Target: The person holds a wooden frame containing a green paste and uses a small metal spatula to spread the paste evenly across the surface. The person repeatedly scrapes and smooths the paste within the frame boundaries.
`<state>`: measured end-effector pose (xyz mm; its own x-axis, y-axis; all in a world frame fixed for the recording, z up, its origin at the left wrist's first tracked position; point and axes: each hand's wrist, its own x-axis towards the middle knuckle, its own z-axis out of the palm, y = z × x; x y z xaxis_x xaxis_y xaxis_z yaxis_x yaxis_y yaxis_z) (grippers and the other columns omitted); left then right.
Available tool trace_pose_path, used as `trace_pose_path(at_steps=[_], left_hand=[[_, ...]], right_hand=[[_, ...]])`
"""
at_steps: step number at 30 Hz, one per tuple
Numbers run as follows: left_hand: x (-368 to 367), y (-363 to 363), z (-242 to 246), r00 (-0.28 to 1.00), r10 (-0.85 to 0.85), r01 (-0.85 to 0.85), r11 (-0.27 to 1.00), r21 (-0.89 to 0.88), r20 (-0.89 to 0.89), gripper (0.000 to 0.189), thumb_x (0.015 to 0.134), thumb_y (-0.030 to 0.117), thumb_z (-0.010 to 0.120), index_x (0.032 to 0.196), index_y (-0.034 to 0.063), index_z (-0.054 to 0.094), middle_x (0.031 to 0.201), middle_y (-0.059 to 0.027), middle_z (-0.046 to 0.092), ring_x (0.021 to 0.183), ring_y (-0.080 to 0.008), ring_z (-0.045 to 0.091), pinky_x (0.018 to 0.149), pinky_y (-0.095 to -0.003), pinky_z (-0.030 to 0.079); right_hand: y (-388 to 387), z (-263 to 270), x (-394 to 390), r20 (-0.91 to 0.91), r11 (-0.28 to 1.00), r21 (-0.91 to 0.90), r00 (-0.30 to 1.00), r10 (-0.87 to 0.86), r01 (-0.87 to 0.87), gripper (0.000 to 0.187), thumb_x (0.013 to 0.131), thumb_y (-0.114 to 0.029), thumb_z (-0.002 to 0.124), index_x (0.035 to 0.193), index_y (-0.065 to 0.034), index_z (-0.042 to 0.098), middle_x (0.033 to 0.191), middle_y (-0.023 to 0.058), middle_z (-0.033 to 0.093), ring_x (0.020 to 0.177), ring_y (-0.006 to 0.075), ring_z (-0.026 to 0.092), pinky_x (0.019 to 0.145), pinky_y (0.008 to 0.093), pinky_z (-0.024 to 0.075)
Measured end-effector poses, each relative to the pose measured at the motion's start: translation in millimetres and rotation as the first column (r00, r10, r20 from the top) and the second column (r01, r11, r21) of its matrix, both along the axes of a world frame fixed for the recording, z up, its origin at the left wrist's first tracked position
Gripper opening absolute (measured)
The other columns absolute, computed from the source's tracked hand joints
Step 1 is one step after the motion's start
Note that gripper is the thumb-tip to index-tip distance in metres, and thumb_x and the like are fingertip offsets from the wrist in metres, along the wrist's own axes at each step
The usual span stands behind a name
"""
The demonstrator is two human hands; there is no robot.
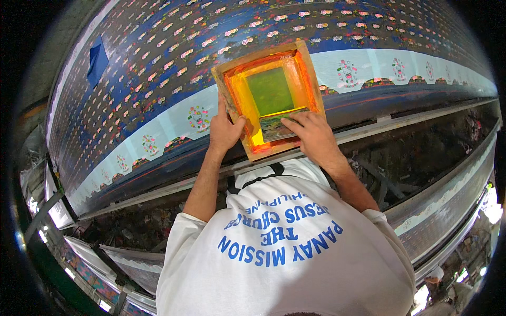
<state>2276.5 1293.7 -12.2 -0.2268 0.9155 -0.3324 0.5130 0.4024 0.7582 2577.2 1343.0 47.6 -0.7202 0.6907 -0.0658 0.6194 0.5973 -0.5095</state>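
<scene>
A wooden screen-printing frame (pixel 315 75), stained orange and yellow, rests at a slant over the near edge of a long printing table (pixel 253 27). Its mesh window (pixel 270 89) looks green. My left hand (pixel 226 130) grips the frame's left side, thumb on top and index finger stretched along the outside. Inside the frame, at the near end, lies a paint-smeared squeegee (pixel 272 127) with a yellow edge. My right hand (pixel 314 132) has its fingers over the squeegee's right part. The frame hides whatever lies under it.
Pale fabric pieces (pixel 375 65) with cartoon prints run along the table on both sides of the frame. A blue cloth scrap (pixel 97 65) lies far left. Small repeated prints cover the dark tabletop. A metal rail (pixel 395 123) borders the near edge; another table (pixel 442 213) stands behind me.
</scene>
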Motion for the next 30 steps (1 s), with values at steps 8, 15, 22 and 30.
trace_pose_path(at_steps=[8, 15, 22, 30], left_hand=[[-1.8, -2.4, -31.0, 0.992, 0.077, -0.083, 0.995, 0.055, 0.097, 0.098, 0.091, 0.011, 0.076, 0.173, -0.0027, 0.026, 0.118, -0.019, 0.083, 0.102, -0.0265, 0.083, 0.089, -0.0376, 0.065], [2.0, -4.8, -28.8, 0.99, 0.099, -0.103, 0.994, 0.037, 0.099, 0.095, 0.092, 0.012, 0.075, 0.174, 0.0008, 0.029, 0.116, -0.0163, 0.082, 0.089, -0.0248, 0.081, 0.083, -0.0393, 0.065], [-4.2, 0.0, -29.2, 0.999, 0.016, -0.018, 0.999, 0.047, 0.037, 0.107, 0.09, 0.025, 0.076, 0.175, -0.0008, 0.018, 0.103, -0.0221, 0.083, 0.085, -0.0355, 0.082, 0.08, -0.0419, 0.067], [-7.5, -0.9, -28.9, 1.0, -0.02, 0.02, 0.999, 0.034, 0.011, 0.114, 0.088, 0.032, 0.076, 0.177, 0.0005, 0.011, 0.094, -0.0229, 0.082, 0.081, -0.0397, 0.081, 0.078, -0.0451, 0.066]], right_hand=[[2.4, -6.6, -3.1, 0.035, 0.999, 0.032, 0.999, 0.023, -0.024, 0.071, 0.077, -0.005, 0.088, 0.145, -0.0133, 0.07, 0.14, 0.0086, 0.067, 0.129, 0.0327, 0.061, 0.112, 0.0477, 0.0506], [38.8, 10.9, -12.0, 0.037, 0.987, -0.156, 0.998, 0.056, -0.05, 0.053, 0.087, 0.005, 0.069, 0.137, -0.0121, 0.077, 0.13, 0.0122, 0.076, 0.122, 0.035, 0.067, 0.112, 0.0493, 0.0512], [136.5, -10.4, -80.4, -0.025, 0.998, 0.06, 0.999, 0.038, -0.037, 0.05, 0.087, 0.009, 0.063, 0.131, -0.009, 0.08, 0.121, 0.0158, 0.078, 0.118, 0.0394, 0.07, 0.107, 0.0493, 0.055], [77.6, -0.4, -48.7, 0.094, 0.997, -0.028, 0.993, 0.068, -0.066, 0.054, 0.087, 0.008, 0.063, 0.135, -0.0112, 0.079, 0.124, 0.0179, 0.078, 0.118, 0.0402, 0.071, 0.106, 0.0504, 0.0568]])
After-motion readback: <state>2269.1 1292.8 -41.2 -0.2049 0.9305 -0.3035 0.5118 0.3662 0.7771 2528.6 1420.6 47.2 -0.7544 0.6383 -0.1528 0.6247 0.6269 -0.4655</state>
